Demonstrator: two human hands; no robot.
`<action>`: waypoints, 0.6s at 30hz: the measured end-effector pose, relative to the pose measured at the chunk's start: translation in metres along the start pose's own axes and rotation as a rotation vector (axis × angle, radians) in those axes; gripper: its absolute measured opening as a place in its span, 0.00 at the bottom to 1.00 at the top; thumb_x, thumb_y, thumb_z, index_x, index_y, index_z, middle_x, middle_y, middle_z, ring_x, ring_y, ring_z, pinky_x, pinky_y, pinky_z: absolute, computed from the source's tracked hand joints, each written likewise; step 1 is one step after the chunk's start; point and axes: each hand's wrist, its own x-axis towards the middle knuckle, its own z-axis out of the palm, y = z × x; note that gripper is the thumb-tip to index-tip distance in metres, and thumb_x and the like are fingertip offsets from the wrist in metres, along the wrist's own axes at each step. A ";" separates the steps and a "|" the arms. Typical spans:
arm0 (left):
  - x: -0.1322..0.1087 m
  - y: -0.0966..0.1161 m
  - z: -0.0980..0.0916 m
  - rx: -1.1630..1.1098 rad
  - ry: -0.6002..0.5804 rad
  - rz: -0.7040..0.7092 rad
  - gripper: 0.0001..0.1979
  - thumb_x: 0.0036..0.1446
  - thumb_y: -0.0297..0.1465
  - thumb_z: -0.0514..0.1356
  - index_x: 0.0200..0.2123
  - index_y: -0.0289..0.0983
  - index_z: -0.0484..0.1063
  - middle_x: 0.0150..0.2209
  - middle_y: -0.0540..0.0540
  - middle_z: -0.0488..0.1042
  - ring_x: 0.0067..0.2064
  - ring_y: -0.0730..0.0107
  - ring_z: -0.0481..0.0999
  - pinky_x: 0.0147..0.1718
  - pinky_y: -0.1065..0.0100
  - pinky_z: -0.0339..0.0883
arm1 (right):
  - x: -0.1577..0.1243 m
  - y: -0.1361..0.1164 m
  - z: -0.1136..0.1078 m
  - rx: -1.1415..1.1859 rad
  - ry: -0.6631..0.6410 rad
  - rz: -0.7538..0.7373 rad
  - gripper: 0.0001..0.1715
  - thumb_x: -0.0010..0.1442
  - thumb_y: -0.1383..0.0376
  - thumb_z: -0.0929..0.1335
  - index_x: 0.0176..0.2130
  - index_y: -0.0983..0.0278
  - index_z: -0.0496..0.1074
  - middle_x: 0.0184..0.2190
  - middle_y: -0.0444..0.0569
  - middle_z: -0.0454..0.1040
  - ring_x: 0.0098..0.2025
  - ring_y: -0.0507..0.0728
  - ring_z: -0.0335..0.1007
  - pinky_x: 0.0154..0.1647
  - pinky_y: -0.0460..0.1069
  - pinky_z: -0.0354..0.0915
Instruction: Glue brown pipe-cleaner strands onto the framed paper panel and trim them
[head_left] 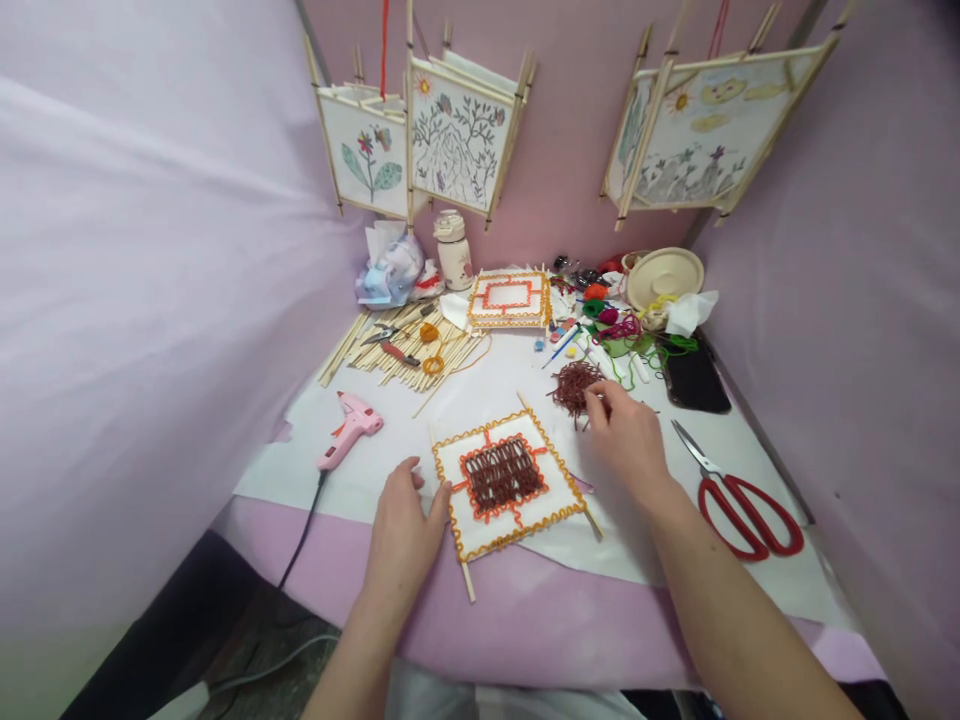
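A square white panel (480,530) lies tilted on the table, framed by wooden sticks, with a wavy orange trim along its edge. Inside the trim, a red-orange yarn outline surrounds a brown yarn weave (502,473). My left hand (405,530) rests at the panel's left edge, fingers apart and holding nothing. My right hand (622,440) sits beyond the panel's far right corner, its fingertips pinched together at a loose tangle of brown yarn (574,388).
A pink glue gun (349,428) lies left, its black cord trailing off the table. Red-handled scissors (742,510) and a black phone (694,375) lie right. Behind are wooden sticks (405,345), a similar orange-trimmed panel (510,300), and scattered yarn balls (596,292). Painted panels (457,135) hang above.
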 end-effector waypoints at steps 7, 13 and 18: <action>-0.051 0.013 0.002 -0.410 -0.162 -0.140 0.32 0.57 0.40 0.60 0.62 0.37 0.58 0.57 0.34 0.67 0.46 0.59 0.77 0.42 0.56 0.75 | -0.026 -0.031 0.013 -0.027 -0.334 -0.106 0.13 0.67 0.67 0.59 0.47 0.64 0.70 0.38 0.52 0.79 0.37 0.58 0.74 0.35 0.49 0.58; -0.055 0.026 -0.003 -0.961 -0.083 -0.386 0.37 0.50 0.37 0.67 0.61 0.44 0.58 0.65 0.38 0.61 0.57 0.57 0.73 0.51 0.58 0.73 | -0.026 -0.033 0.012 -0.017 -0.342 -0.065 0.13 0.66 0.69 0.60 0.47 0.64 0.70 0.37 0.52 0.79 0.38 0.58 0.75 0.35 0.48 0.58; -0.053 0.040 -0.006 -1.288 -0.306 -0.589 0.31 0.50 0.35 0.69 0.56 0.39 0.65 0.57 0.37 0.72 0.55 0.54 0.76 0.52 0.57 0.73 | -0.025 -0.030 0.013 0.054 -0.355 -0.034 0.14 0.66 0.69 0.59 0.47 0.64 0.70 0.38 0.53 0.79 0.40 0.59 0.74 0.38 0.49 0.60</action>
